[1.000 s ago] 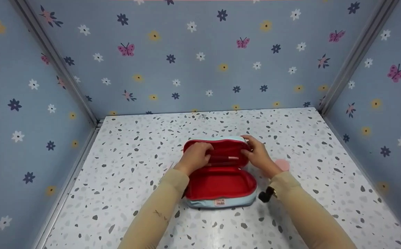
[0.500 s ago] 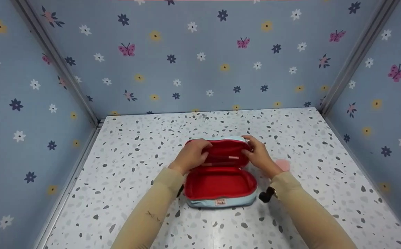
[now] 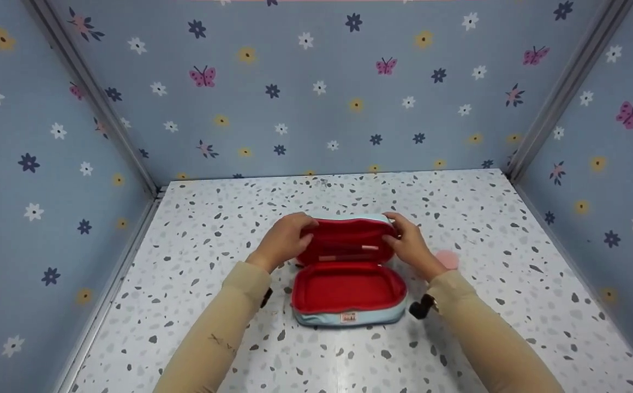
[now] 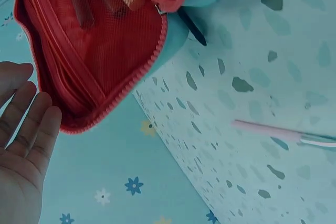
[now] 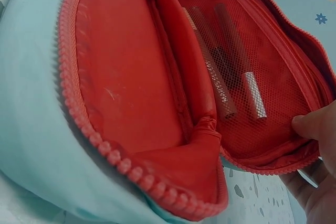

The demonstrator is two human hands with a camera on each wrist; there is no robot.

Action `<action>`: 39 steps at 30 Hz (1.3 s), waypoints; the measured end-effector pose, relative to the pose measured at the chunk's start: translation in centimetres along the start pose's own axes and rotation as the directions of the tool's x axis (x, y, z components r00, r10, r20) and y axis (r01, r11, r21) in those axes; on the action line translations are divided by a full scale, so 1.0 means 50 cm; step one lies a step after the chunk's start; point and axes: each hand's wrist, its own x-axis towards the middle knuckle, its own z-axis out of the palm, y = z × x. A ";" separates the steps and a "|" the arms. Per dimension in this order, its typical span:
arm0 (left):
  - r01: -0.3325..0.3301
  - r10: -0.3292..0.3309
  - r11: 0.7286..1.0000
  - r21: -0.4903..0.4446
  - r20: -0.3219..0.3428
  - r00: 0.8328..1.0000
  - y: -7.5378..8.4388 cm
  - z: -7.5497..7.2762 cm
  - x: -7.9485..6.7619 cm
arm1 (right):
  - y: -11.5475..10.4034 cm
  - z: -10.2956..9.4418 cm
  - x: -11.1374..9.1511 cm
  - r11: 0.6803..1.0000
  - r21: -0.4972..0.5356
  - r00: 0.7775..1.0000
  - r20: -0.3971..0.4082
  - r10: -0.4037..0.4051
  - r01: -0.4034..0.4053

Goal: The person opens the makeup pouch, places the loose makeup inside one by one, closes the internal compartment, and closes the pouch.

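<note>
An unzipped light-blue pencil case (image 3: 349, 316) with red lining lies on the table, its lid (image 3: 344, 234) standing up at the back. Behind the lid's mesh pocket (image 5: 241, 77) sit several pen-like sticks, one with a white end (image 5: 254, 95). My right hand (image 3: 410, 243) pinches the lid's right edge, thumb inside and fingers behind. At the lid's left edge is my left hand (image 3: 284, 240); in the left wrist view its fingers (image 4: 31, 119) are extended beside the zipper rim, and whether they touch it I cannot tell. The case's lower half looks empty.
A round pink piece (image 3: 447, 259) lies by my right wrist. In the left wrist view, a thin pink-and-white stick (image 4: 268, 129) is on the speckled table (image 3: 229, 218), and a dark thin piece (image 4: 192, 27) pokes out beside the case. Flowered panels (image 3: 316, 87) enclose the back and sides.
My left hand has moved left, from inside the lid out to its left edge. The right hand keeps its hold on the lid, and the case stays in place.
</note>
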 end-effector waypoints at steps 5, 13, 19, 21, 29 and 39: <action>0.013 -0.013 1.000 -0.005 -0.014 1.000 -0.013 -0.012 -0.017 | 0.003 0.001 0.000 1.000 0.009 1.000 -0.004 -0.011 0.011; 0.040 -0.040 0.999 -0.022 -0.014 0.999 -0.039 -0.025 -0.051 | 0.002 0.000 -0.002 1.000 -0.017 1.000 -0.015 0.010 -0.010; 0.068 -0.068 0.998 0.003 -0.006 0.998 -0.060 -0.031 -0.073 | -0.001 -0.001 -0.002 1.000 -0.022 1.000 -0.014 0.003 -0.003; 0.091 -0.091 0.996 0.012 0.001 0.996 -0.067 -0.031 -0.079 | -0.001 0.000 -0.002 1.000 -0.019 1.000 -0.014 0.008 -0.008; 0.162 -0.162 0.987 0.025 0.033 0.986 -0.086 -0.034 -0.095 | 0.001 0.000 0.000 1.000 -0.028 1.000 -0.003 0.010 -0.010; 0.209 -0.209 0.978 0.015 0.081 0.974 -0.110 -0.039 -0.118 | 0.004 0.000 -0.001 1.000 -0.004 1.000 -0.011 -0.014 0.014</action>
